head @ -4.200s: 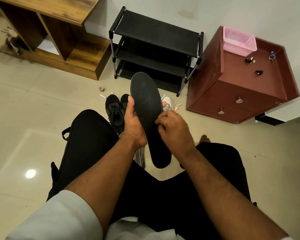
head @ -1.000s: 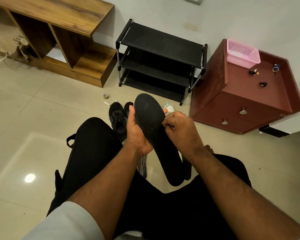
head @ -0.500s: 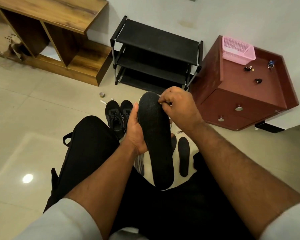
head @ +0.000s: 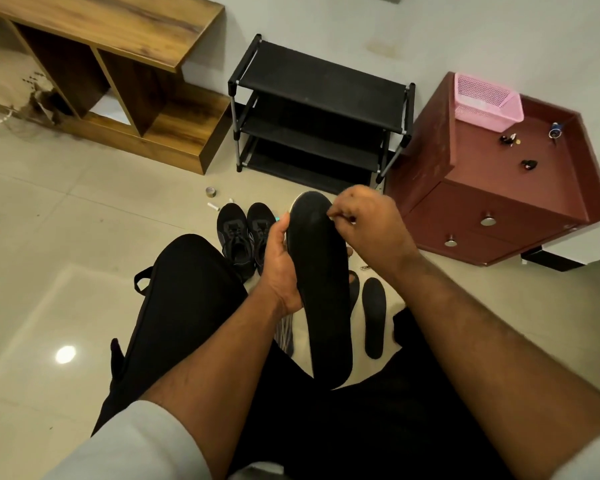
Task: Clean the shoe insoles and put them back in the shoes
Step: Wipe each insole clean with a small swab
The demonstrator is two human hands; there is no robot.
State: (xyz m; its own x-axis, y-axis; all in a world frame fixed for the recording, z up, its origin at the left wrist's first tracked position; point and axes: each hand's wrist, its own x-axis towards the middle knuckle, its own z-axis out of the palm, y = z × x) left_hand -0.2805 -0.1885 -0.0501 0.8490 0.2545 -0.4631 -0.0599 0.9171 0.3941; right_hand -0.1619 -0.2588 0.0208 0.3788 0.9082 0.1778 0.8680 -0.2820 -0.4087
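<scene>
Tiled floor (head: 66,237), glossy, pale wall behind. Against the wall: wooden shelf unit (head: 118,81), black shoe rack (head: 321,112), dark red drawer cabinet (head: 506,195). Pink basket (head: 487,102) sits on the cabinet's back corner, a few small items scattered near it, too small to identify.

Person seated, black trousers, light sleeves, looking down at both hands.

Left hand (head: 281,265) grips a black insole (head: 321,289) along its left edge, thumb on the face, holding it nearly upright, toe end up. Right hand (head: 368,226) is at the toe end, fingers curled, pinching something small and pale against the insole's upper right edge; what it is can't be told. Hands are close together, both on the same insole.

Pair of black shoes (head: 243,233) on the floor just left of and behind the left hand, side by side. Second insole (head: 374,317) lies flat on the floor right of the held one. Small roll of tape (head: 211,192) near the rack's foot.
</scene>
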